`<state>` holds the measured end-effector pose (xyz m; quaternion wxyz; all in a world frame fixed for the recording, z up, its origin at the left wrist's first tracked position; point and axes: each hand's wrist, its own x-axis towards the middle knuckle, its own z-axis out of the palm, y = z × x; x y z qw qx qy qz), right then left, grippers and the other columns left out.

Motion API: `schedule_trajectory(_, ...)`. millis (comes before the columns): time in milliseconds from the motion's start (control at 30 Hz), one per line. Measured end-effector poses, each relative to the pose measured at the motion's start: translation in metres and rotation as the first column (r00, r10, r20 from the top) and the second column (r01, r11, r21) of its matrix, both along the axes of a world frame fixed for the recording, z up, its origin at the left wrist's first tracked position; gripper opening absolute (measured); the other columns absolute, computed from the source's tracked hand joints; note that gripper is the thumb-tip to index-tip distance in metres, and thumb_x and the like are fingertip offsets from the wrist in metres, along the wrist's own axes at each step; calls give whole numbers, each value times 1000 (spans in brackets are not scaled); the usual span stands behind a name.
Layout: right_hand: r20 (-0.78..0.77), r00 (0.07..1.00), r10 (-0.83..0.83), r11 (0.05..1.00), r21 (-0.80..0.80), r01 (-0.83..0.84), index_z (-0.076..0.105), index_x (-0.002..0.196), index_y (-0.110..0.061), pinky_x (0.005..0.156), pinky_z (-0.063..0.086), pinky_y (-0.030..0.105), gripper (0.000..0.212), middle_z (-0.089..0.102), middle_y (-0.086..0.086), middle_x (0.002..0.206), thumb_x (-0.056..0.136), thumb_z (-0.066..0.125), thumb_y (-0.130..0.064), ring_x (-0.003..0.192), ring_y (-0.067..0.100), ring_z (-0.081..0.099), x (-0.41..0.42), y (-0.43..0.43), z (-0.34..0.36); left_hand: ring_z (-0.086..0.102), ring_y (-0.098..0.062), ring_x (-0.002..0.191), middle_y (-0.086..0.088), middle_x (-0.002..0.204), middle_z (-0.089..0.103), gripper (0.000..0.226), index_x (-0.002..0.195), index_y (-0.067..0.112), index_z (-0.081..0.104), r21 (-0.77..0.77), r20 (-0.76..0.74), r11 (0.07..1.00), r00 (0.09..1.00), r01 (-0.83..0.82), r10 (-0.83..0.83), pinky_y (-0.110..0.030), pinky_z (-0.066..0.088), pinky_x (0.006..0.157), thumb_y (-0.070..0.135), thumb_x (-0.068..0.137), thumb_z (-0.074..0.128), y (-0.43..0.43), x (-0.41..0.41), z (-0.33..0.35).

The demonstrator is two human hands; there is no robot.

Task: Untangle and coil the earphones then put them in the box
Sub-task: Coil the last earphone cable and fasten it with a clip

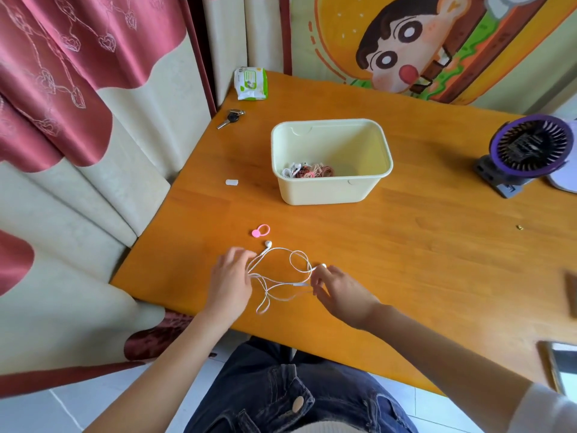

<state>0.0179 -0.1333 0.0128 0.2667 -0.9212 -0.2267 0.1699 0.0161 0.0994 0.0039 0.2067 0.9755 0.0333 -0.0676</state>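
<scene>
white earphones [281, 278] lie on the orange table [421, 260] near its front edge, cord in loose crossed loops, not yet coiled. left hand [229, 281] pinches a bunch of cord strands; right hand [335, 290] pinches the cord just below one earbud. box [331, 190] stands well beyond, already holding other coiled earphones. pink cable tie [260, 230] lies unused nearby. judged: early stage, with untangling under way and coiling and boxing left.

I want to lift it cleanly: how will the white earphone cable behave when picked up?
The white earphone cable lies in loose overlapping loops, so it is probably floppy and will dangle. It looks thin, so likely very light. The crossed loops may snag as the left hand and right hand pull.
</scene>
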Motion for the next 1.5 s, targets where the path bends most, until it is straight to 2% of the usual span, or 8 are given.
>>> schedule_trajectory(133,283,959,24,996,79,-48,55,94,-16,78,37,25,18,57,-2,91,93,40,-26,85,19,46,3,5,18,53,-10,109,9,114,57,29,117,24,54,-485,-7,860,982,159,-186,-25,42,96,8,95,46,-46,-8,37)
schedule_trajectory(400,-436,835,-335,673,510,536,41,86,-17,67,53,33,16,47,-1,62,99,36,-9,52,9,54,18,-3,45,37,0,44,16,46,40,30,76,14,54,-760,-191,646,974,-68,-124,-16,28,51,22,101,38,-57,-17,76)
schedule_trajectory(733,-228,727,-648,741,29,671,50,112,-7,65,32,30,23,53,8,80,100,38,-23,73,31,51,37,-48,-6,23,-5,42,4,56,29,27,89,10,64,-968,3,251,1000,3,-3,-19,19,40,28,91,44,-46,-1,136)
schedule_trajectory(867,-221,725,-653,747,-29,664,63,102,-5,66,31,29,32,53,8,83,99,33,-18,76,28,48,36,-52,-13,26,-10,43,-1,54,30,24,91,20,69,-869,84,488,996,83,-20,-24,20,41,29,96,48,-45,2,143)
schedule_trajectory(1000,-239,696,-678,728,-82,681,65,94,-11,64,32,29,32,52,3,72,97,33,-16,74,25,47,32,-59,-15,63,-17,66,6,77,70,17,92,29,69,-124,361,970,920,207,-150,-35,50,52,34,94,52,-26,7,134)
schedule_trajectory(1100,-222,693,-686,724,-115,680,62,81,-18,60,32,29,31,46,-4,59,97,34,-20,69,26,47,26,-63,-11,60,-21,64,3,77,65,17,96,22,70,176,431,970,873,166,-227,-27,45,46,29,93,55,-16,16,134)
schedule_trajectory(1367,-451,816,-361,884,112,453,53,68,-20,46,30,20,38,44,-5,57,100,37,-30,46,9,35,14,-33,35,43,-26,88,-7,92,55,13,97,17,71,218,502,967,834,135,-229,-38,38,73,16,88,62,-33,42,122)
schedule_trajectory(1500,-512,818,-262,823,323,466,51,76,-15,41,34,20,32,43,-3,53,102,34,-25,40,9,35,11,-10,69,47,-14,103,1,112,52,22,112,16,58,-123,365,948,902,293,-231,-38,44,92,12,91,56,-55,23,92)
